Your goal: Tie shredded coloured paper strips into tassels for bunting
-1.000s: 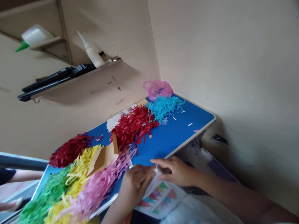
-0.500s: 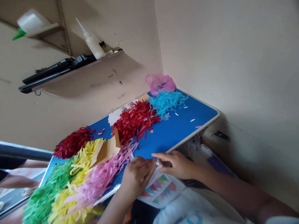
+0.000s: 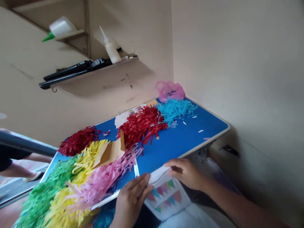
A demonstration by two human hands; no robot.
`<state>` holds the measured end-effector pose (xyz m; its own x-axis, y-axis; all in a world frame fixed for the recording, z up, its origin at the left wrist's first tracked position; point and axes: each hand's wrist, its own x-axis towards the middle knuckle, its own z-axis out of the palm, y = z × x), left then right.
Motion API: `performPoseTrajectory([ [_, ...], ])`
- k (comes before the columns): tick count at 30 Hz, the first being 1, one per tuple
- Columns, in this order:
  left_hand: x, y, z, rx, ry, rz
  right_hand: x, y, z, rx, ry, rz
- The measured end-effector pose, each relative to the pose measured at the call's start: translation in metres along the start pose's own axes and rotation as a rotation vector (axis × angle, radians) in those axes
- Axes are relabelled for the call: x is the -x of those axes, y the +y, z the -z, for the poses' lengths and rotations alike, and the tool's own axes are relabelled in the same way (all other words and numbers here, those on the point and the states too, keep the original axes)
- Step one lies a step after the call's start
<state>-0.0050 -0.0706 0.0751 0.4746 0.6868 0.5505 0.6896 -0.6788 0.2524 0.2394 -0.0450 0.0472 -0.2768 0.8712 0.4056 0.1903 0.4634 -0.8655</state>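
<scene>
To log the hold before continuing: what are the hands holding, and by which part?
Both the left hand and right hand hold the printed paper sheet, by its folded-over upper edge, one at each end.

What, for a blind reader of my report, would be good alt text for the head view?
The left hand and right hand are on a sheet printed with colored triangles, at the edge of a blue table. Heaps of paper strips in green, yellow, pink, red and light blue cover much of the table.
</scene>
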Motion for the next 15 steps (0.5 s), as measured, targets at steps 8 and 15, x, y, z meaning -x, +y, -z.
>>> performPoseTrajectory([
  [8, 0.003, -0.004, -0.002, 0.249, 0.050, 0.193, -0.016, 0.016, -0.007, -0.104, -0.055, -0.156],
  [15, 0.014, -0.031, -0.030, 0.277, 0.084, 0.407, -0.064, 0.036, -0.026, 0.167, 0.001, -0.106],
])
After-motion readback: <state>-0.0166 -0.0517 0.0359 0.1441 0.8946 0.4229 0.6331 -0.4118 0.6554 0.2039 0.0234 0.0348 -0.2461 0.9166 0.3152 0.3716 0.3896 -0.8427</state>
